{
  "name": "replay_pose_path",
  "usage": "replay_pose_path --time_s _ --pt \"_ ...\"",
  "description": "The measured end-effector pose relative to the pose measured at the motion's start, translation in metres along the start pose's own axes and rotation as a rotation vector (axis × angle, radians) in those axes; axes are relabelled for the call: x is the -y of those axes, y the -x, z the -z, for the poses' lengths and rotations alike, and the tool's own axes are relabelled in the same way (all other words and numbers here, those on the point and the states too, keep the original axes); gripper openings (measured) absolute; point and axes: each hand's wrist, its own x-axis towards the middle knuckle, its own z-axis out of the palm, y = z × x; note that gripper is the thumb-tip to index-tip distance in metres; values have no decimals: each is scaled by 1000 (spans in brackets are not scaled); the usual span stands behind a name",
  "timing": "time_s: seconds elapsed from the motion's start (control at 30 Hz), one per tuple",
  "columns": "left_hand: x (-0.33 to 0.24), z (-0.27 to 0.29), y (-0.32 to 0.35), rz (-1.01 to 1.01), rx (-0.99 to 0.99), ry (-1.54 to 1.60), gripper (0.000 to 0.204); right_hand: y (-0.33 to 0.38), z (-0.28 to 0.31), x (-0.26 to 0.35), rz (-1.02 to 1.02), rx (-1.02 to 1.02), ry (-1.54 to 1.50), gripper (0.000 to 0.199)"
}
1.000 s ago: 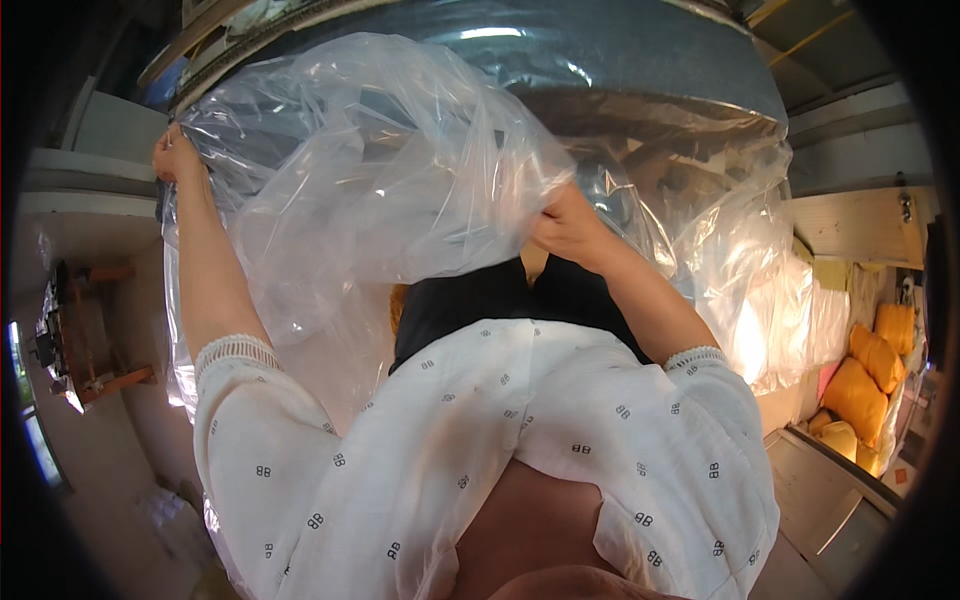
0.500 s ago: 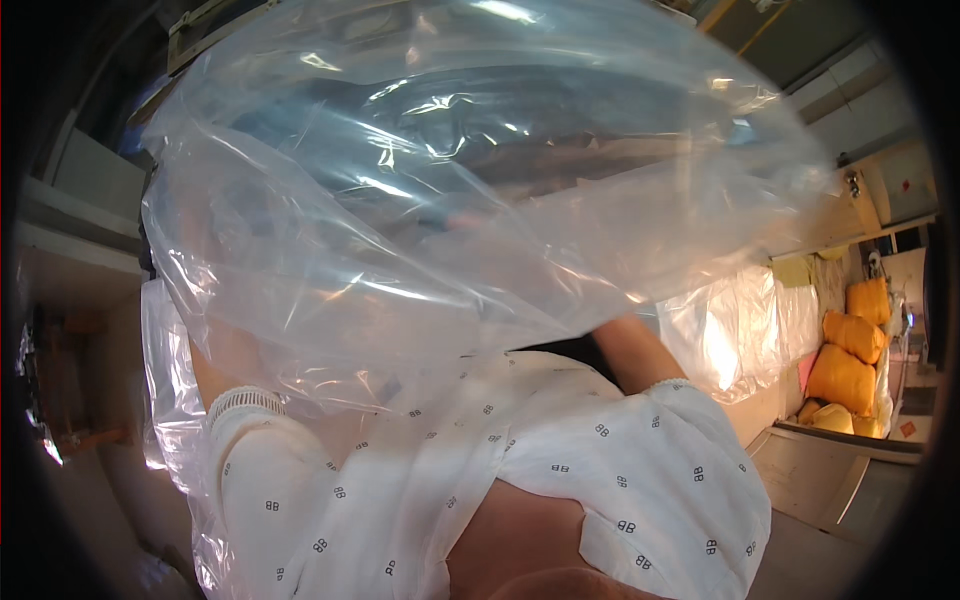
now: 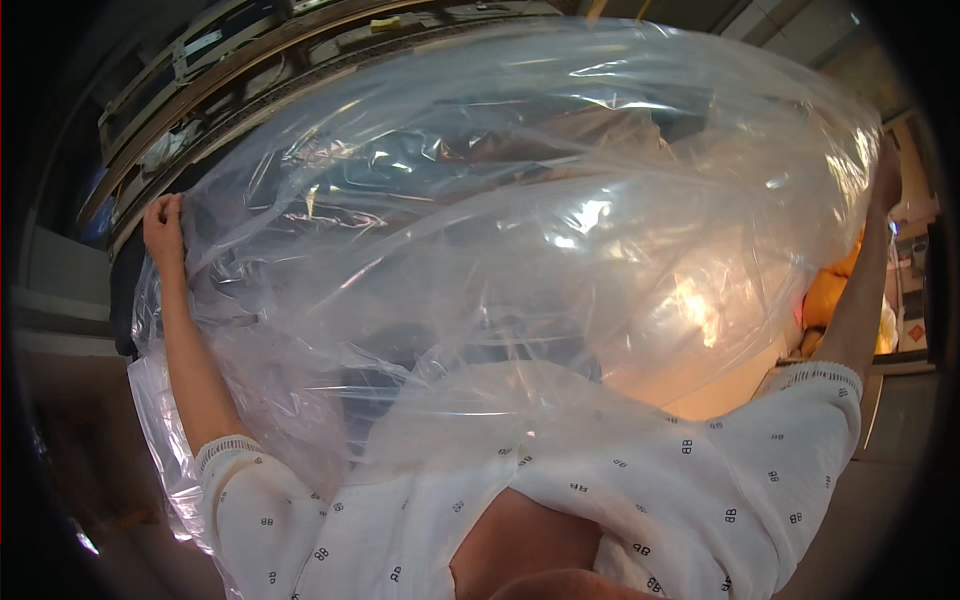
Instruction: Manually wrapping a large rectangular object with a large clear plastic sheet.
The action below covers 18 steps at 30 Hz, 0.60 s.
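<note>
A large, clear plastic sheet (image 3: 480, 240) billows between my outspread arms and spans most of the view; whether it is a single layer or a bag, I cannot tell. At the far left, my left hand (image 3: 163, 228) is closed, its fingers pinching the sheet's left edge. Over at the far right, my right hand (image 3: 886, 180) grips the opposite edge, its fingers partly hidden by the film. The near part of the sheet drapes against the front of my white shirt. Creases and bright glints run across the plastic.
Beyond the sheet at the upper left runs a long machine frame with rails (image 3: 200, 110), and a small yellow object (image 3: 385, 24) lies on it. More clear plastic (image 3: 165, 420) hangs beside my left arm. Orange bundles (image 3: 825, 295) are stacked behind my right forearm.
Both arms have swung outward, from under the plastic to its two sides. The sheet has spread wider and sunk lower, uncovering more of the machine frame at the upper left.
</note>
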Motion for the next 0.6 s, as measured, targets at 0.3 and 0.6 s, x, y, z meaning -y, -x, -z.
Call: replay_pose_path --time_s 0.3,0.6 --pt "135 119 25 217 -390 -491 42 215 -55 313 552 407 -270 55" --pt "223 207 74 251 -204 -755 33 168 -94 417 -96 356 -1118 50"
